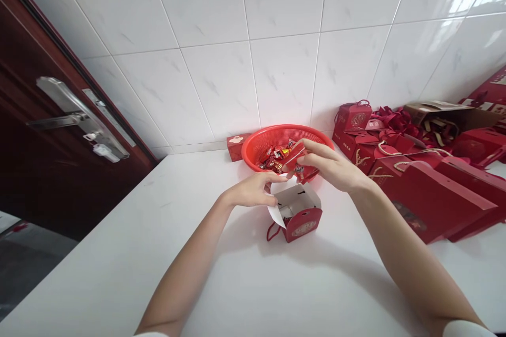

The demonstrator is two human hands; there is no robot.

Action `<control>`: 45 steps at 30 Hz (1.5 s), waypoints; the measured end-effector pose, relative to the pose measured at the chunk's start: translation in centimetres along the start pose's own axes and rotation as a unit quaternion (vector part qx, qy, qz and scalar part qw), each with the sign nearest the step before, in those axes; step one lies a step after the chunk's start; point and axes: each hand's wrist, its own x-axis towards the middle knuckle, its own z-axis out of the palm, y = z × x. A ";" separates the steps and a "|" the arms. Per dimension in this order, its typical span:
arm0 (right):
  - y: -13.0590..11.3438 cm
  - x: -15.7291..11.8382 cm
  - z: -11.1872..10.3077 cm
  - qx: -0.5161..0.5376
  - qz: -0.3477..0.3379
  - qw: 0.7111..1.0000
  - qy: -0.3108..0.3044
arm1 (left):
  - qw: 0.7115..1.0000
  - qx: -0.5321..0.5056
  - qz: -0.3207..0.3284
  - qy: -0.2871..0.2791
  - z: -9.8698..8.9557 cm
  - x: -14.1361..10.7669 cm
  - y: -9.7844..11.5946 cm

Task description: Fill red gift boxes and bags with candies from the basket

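Observation:
My left hand [253, 190] grips the white inner flap at the open top of a small red gift box [302, 225] standing on the white counter [118, 258]. The box's white interior shows, and a dark red cord hangs at its left side. My right hand [330, 166] pinches a small red packet [295, 156] above the box, in front of a red plastic basket [285, 136]. Several red-wrapped sweets [272, 159] lie inside the basket, partly hidden by the packet and my fingers.
Flat red gift boxes with rope handles [430, 195] and red ribbon [391, 121] pile up at the right. A small red box [236, 146] stands by the white tiled wall [253, 52]. A dark red door with a metal handle [77, 118] is at the left.

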 end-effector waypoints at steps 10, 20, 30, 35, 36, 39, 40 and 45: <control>1.0 -0.3 0.7 -0.304 -0.020 0.945 -0.123 | 0.999 -0.036 0.021 -0.032 0.1 0.1 -0.2; -2.0 -3.0 -1.9 -0.365 0.004 0.925 -0.109 | 1.000 0.004 0.003 -0.024 -0.2 -0.4 0.0; -1.2 -3.2 -1.2 -0.526 0.161 0.824 -0.136 | 0.998 0.005 0.058 -0.003 -0.4 -1.2 1.0; -1.0 -2.9 -1.0 -0.540 0.164 0.816 -0.126 | 0.998 0.024 0.054 -0.012 -0.6 -1.4 0.9; -1.0 -2.9 -1.0 -0.530 0.155 0.823 -0.132 | 0.998 0.030 0.047 -0.014 -0.6 -1.4 0.8; -0.9 -2.9 -0.9 -0.507 0.126 0.841 -0.141 | 0.999 0.041 0.024 -0.024 -0.6 -1.2 0.5; -0.9 -2.8 -0.8 -0.506 0.121 0.842 -0.139 | 0.999 0.041 0.020 -0.028 -0.6 -1.2 0.3; -0.8 -2.5 0.0 -0.562 0.136 0.811 -0.091 | 0.998 0.025 0.007 -0.051 -0.6 -0.9 -0.4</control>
